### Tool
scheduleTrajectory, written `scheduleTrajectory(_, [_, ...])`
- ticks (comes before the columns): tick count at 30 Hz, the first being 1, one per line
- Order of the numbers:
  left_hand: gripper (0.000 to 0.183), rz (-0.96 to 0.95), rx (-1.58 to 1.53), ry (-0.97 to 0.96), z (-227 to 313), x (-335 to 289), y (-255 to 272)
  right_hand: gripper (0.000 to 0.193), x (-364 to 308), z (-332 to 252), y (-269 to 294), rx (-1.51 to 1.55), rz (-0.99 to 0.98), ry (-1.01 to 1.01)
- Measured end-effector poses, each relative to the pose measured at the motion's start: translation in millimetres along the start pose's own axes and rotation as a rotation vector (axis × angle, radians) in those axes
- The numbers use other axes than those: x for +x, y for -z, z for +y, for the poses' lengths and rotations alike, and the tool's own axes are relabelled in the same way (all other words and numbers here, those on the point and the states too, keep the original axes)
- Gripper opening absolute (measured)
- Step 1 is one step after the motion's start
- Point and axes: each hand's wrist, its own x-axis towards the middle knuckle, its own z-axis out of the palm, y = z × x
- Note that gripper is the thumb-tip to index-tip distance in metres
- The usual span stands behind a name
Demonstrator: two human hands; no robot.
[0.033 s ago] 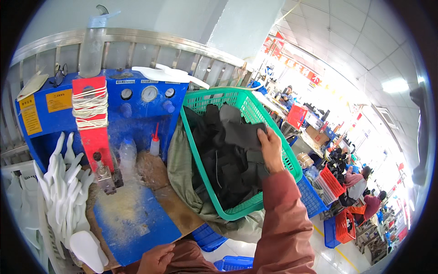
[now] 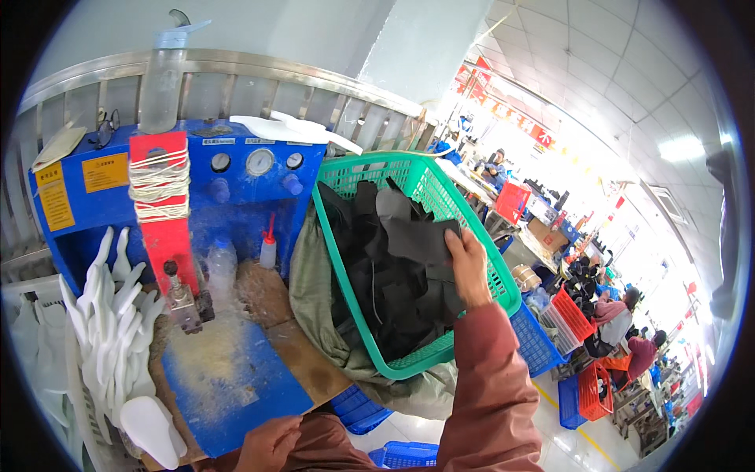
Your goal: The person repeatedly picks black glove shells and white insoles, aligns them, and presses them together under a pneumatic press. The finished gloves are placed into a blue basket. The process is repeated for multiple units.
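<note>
My right hand [image 2: 470, 266] reaches over a green plastic basket [image 2: 346, 289] and pinches the right edge of a flat dark grey piece of material [image 2: 425, 241]. That piece lies over a heap of similar black pieces [image 2: 393, 303] inside the basket. Down at the lower edge, my left hand [image 2: 270, 442] has its fingers loosely curled together, with nothing visible in them. It is beside the front edge of a blue work board [image 2: 236, 377] strewn with pale dust. Its palm side is hidden.
A blue machine [image 2: 102, 197] with gauges and a red, cord-wrapped arm [image 2: 163, 236] stands behind the board. White shoe-last-like shapes [image 2: 110, 322] crowd the left side. A red-tipped bottle [image 2: 268, 250] stands by the basket. Blue crates [image 2: 535, 338] and seated people are to the right.
My right hand has moved slightly downward, and the dark grey piece has shifted and turned a little with it. My left hand has barely moved.
</note>
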Motion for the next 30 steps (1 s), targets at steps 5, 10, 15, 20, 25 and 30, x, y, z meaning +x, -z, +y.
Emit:
scheduleTrajectory(5, [0.043,0.212,0.050,-0.511,64,29,-5,0.024,-91,-18,-10,0.856,-0.022,-0.069])
scheduleTrajectory(10, [0.080,0.342,0.205,-0.732,103,50,-13,0.030,-171,-29,-36,1.139,-0.123,-0.119])
scheduleTrajectory(15, [0.099,0.341,0.170,-0.513,91,43,-8,0.030,-243,-38,-89,1.319,-0.317,-0.436])
scheduleTrajectory(20, [0.104,0.167,-0.254,-0.154,47,28,1,0.038,-281,-52,-131,1.504,-0.551,-0.665])
scheduleTrajectory(25, [0.046,0.315,-0.185,0.101,19,12,21,0.039,-298,-15,-148,1.621,-0.528,-0.805])
scheduleTrajectory(30, [0.037,0.650,0.148,0.026,26,-1,83,0.033,-296,53,-147,0.639,-0.370,-0.519])
